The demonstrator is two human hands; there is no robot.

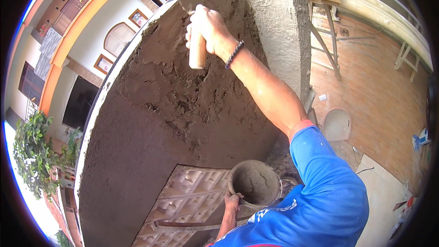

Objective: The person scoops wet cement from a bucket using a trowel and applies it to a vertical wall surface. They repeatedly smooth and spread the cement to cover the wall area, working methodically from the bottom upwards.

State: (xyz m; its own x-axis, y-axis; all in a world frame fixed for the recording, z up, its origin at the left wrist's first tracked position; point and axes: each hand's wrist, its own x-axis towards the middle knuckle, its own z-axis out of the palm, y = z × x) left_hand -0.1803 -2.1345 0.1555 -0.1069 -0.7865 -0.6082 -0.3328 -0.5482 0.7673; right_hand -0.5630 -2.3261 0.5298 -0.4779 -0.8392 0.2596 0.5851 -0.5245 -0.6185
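My right hand [209, 26], its arm stretched up across the wall, is closed round the wooden handle of a trowel [197, 50]. The metal blade points upward, against or close to the wall near its top edge; exact contact cannot be told. Wet grey-brown mortar [160, 82] coats the wall, rough and pitted in the upper middle, smoother at lower left. Low down, my left hand [232, 202] grips the side of a round bucket [235, 168] at its rim. Mortar [254, 184] lies inside the bucket.
A patterned vent-block panel [201, 183] sits in the wall below the mortar, with a curved strip [183, 224] across it. Rough pale plaster [281, 23] borders the right. Beyond stand a wooden trestle [330, 41] and a pale scoop-shaped piece [337, 125] on the tiled floor [379, 96].
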